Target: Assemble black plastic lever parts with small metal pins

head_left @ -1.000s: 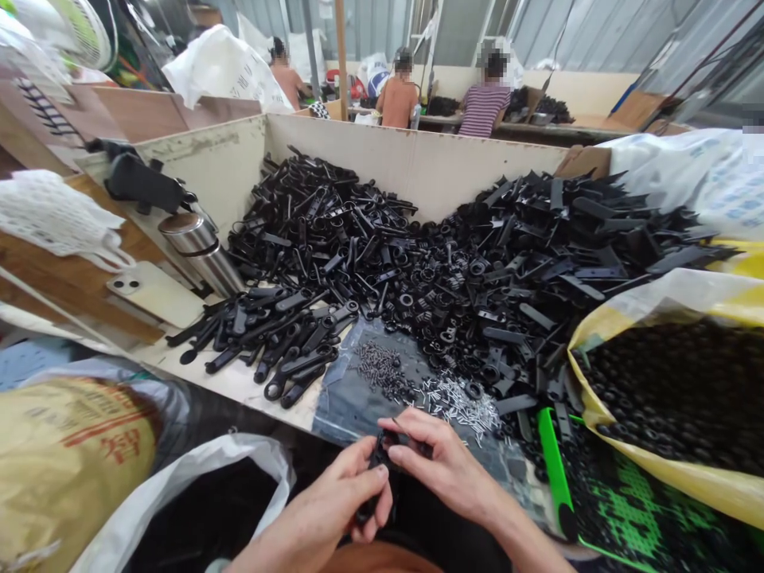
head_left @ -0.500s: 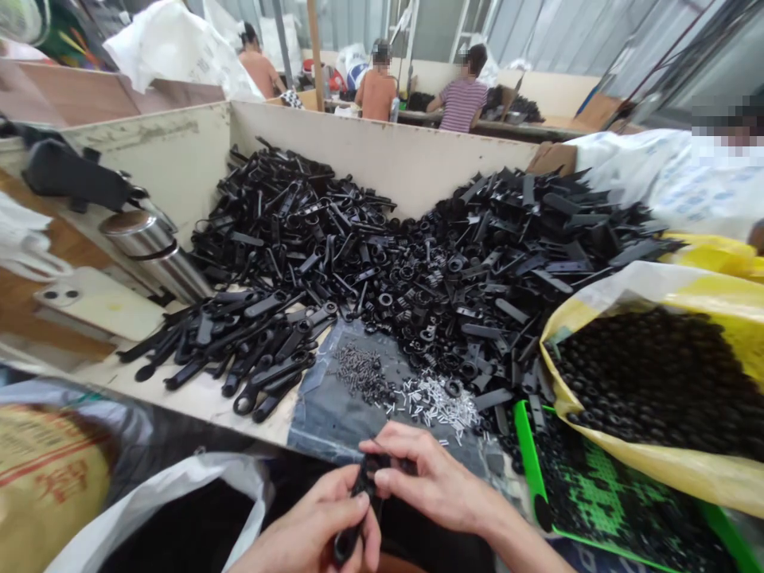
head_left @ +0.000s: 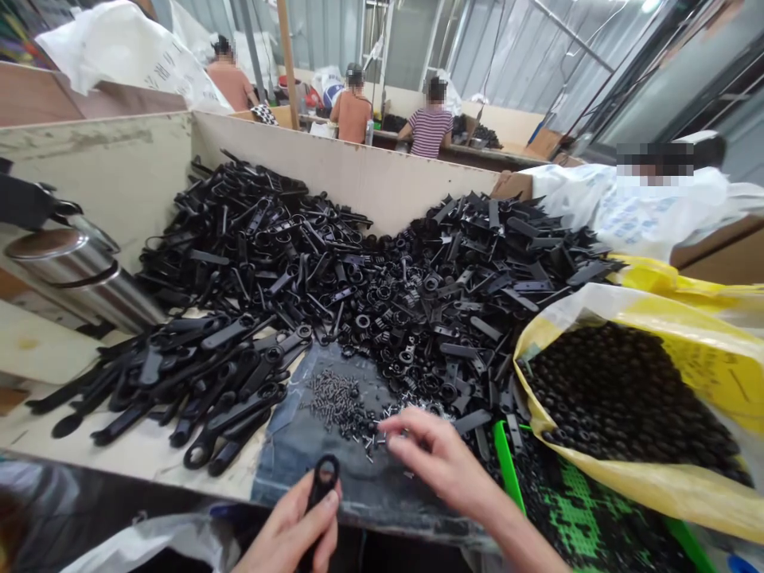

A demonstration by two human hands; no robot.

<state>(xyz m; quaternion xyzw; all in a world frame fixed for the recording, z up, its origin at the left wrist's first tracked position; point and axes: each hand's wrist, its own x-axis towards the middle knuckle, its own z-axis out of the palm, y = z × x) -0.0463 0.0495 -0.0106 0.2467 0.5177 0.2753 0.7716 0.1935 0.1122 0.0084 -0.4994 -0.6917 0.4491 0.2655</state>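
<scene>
My left hand (head_left: 304, 517) is closed around a black plastic handle with a ring-shaped end (head_left: 326, 469), ring pointing up, at the mat's near edge. My right hand (head_left: 438, 458) reaches over the small silver pins (head_left: 387, 414) on the dark mat (head_left: 292, 461). Its thumb and forefinger are a little apart, and I see nothing between them. Part of the pin pile is hidden behind this hand. Left of the pins lies a heap of small dark screws (head_left: 331, 398). Similar ring-ended handles (head_left: 220, 390) lie stacked left of the mat.
Large heaps of black parts (head_left: 256, 239) fill the back of the walled bench. At the right stand a yellow-white sack (head_left: 531, 398) of small black pieces and a green tray (head_left: 510, 465). A steel flask (head_left: 113, 286) is at the left. Several people (head_left: 352, 111) sit farther back.
My right hand has left the handle and moved forward to the pins. My left hand, still holding the handle, has shifted left, and its ring end now shows. The view has turned slightly right.
</scene>
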